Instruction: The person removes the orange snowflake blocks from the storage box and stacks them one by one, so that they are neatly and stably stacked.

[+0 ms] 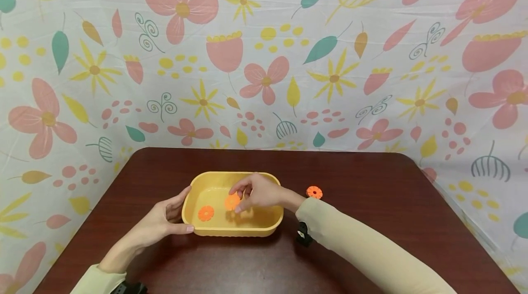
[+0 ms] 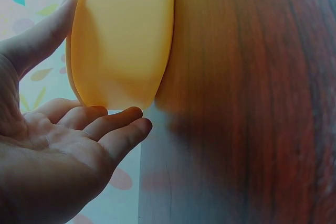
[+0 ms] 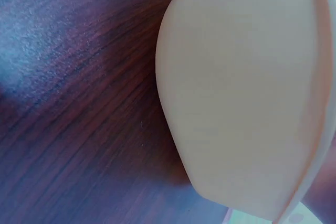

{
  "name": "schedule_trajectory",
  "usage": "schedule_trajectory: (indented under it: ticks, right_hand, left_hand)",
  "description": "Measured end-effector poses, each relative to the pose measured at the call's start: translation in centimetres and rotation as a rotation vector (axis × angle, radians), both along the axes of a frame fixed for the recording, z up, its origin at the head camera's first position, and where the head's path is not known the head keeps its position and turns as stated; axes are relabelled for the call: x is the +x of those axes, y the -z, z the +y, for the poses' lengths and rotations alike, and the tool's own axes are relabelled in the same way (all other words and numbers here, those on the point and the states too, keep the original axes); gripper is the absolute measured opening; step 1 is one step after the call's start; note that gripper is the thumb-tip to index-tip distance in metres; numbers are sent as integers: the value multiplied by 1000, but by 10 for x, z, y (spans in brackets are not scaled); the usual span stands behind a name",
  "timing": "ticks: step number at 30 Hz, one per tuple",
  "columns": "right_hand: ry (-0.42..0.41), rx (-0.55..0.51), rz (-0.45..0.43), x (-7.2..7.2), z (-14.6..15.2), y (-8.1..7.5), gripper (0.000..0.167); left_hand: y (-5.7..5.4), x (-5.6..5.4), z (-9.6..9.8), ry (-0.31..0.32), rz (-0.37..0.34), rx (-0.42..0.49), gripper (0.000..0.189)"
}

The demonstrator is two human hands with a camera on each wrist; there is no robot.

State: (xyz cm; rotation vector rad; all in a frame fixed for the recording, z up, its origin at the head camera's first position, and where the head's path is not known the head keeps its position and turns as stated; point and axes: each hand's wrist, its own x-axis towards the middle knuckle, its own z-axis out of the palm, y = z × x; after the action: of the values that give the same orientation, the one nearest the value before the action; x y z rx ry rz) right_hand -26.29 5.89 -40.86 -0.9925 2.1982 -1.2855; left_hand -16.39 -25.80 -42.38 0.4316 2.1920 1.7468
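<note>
A yellow plastic basin [image 1: 231, 231] stands on the table. My left hand [image 1: 158, 223] holds its left end, the thumb at the front corner and the fingers along the far left side. In the left wrist view, the fingers of the left hand [image 2: 79, 135] lie against the basin's end wall [image 2: 126, 51]. Inside the basin, my right hand [image 1: 260, 191] pinches an orange notched disc [image 1: 232, 202] between thumb and index finger. A second orange disc [image 1: 206, 213] lies on the basin floor to the left. The right wrist view is filled by the basin's outer wall [image 3: 236, 87].
Another orange disc [image 1: 314, 192], with a dark centre, lies on the dark red-brown wooden table [image 1: 354, 170] to the right of the basin, beyond the right forearm. A flower-printed cloth [image 1: 264, 56] hangs behind the table.
</note>
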Motion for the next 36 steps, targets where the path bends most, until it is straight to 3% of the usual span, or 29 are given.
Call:
schedule_trajectory:
  ticks: [16, 25, 36]
  right_hand:
    - [82, -54, 80, 9, 21, -17, 39]
    - [125, -114, 71, 18, 41, -23, 42]
    - [181, -174, 107, 21, 75, -21, 42]
  left_hand:
    - [1, 0, 0, -4, 0, -10, 102]
    - [1, 1, 0, -1, 0, -9, 103]
    - [4, -1, 1, -16, -11, -38, 103]
